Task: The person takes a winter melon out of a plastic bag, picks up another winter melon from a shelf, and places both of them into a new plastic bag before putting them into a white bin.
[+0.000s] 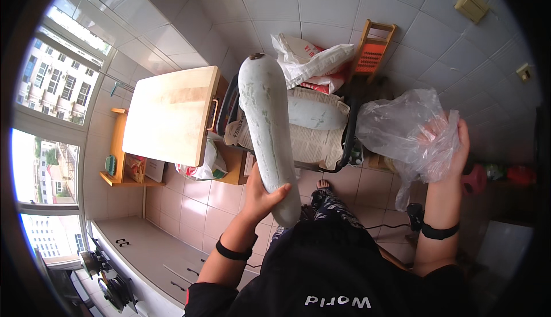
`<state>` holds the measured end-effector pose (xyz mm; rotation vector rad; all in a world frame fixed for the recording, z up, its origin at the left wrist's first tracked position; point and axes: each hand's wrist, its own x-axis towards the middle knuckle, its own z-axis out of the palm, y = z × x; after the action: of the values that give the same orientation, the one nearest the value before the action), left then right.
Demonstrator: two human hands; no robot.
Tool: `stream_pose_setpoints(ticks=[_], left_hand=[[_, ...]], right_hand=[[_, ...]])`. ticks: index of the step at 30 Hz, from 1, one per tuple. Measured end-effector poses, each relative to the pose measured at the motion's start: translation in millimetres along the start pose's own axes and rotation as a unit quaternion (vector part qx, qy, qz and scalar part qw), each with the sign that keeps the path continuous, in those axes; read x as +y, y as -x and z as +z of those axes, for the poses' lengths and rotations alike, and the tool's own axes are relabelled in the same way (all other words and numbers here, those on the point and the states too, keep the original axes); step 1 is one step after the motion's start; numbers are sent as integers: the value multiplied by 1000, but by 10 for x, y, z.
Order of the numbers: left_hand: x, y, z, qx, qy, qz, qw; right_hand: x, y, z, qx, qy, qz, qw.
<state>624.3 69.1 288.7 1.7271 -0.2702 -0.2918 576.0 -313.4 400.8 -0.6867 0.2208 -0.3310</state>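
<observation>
A long, pale winter melon (270,123) rises upright in front of me, its dark stem end at the top. My left hand (263,194) grips it near the lower end, thumb across the front. On the right, my right hand (452,147) holds a crumpled clear plastic bag (400,121), with some fingers seen through the film. Behind the held melon, a second winter melon (316,113) lies on newspaper (318,144) lining a black basket (349,144). The held melon hides part of the basket's left side.
A wooden board (170,116) tops a cabinet at left, beside a wooden shelf (116,149). White plastic bags (316,63) and a wooden-framed grater (372,52) are against the tiled wall. A grey-fronted counter (150,252) runs along the lower left, beneath windows (47,162).
</observation>
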Motion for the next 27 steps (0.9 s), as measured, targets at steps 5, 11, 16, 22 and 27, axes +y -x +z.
stream_pose_setpoints(ticks=[5, 11, 16, 22, 27], left_hand=[[122, 113, -392, -40, -165, 56, 984], [147, 334, -351, -74, -144, 62, 985], [155, 379, -345, -86, -188, 103, 973], [231, 409, -368, -117, -222, 98, 963], [213, 427, -346, -125, -210, 66, 967]], right_hand=[[249, -43, 717, 15, 44, 57, 997], [649, -91, 1140, -135, 196, -83, 968], [905, -206, 1205, -271, 446, -292, 802], [1079, -134, 1185, -238, 505, -160, 814], [1131, -119, 1089, -174, 461, -94, 865]])
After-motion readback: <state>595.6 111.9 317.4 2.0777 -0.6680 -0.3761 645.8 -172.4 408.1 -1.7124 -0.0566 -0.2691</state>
